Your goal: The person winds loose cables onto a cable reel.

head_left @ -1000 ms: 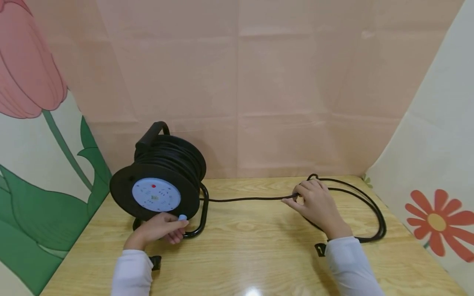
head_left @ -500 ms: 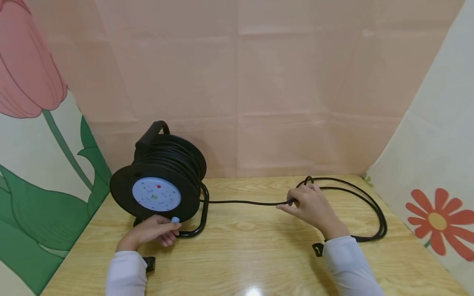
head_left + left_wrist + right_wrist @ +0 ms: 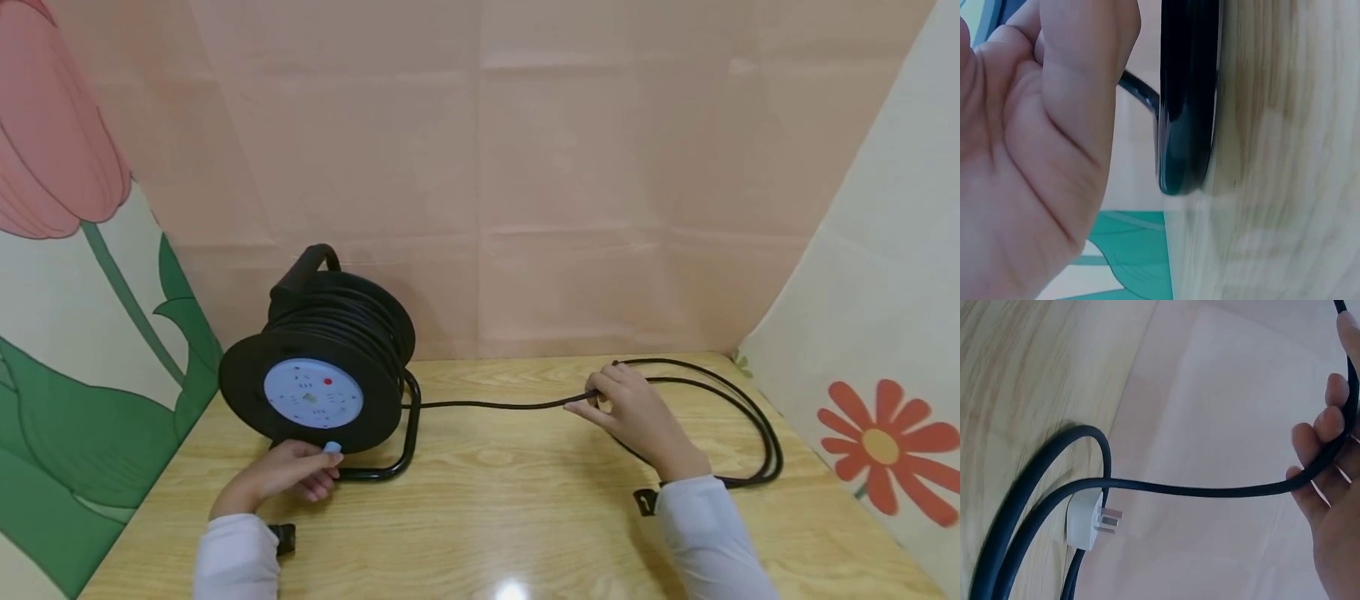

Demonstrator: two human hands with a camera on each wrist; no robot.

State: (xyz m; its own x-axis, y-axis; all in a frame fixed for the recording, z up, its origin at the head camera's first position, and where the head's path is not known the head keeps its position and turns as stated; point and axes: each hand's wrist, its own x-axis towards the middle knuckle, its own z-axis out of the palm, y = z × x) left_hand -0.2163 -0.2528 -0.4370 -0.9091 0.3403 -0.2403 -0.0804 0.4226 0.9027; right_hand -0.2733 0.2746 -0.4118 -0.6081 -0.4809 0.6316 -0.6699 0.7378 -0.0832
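Two grips in the head view: pinching the stubby pale-blue knob point(image 3: 332, 447) of a round black cable reel point(image 3: 318, 350), at left on the wood-grain table point(image 3: 487, 517), with the left hand point(image 3: 285, 473); pinching thin black cable point(image 3: 487, 406) with the right hand point(image 3: 637, 417). Seen only from the right wrist (not from the head): a white metal-pronged plug point(image 3: 1085, 519) beside looped cable

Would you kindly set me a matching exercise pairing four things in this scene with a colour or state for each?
1. left hand
2. right hand
3. plug
4. reel

A. mostly white
B. holds the black cable
C. has a round blue face
D. holds the small blue knob

Pairs: 1-D, 2-B, 3-A, 4-C
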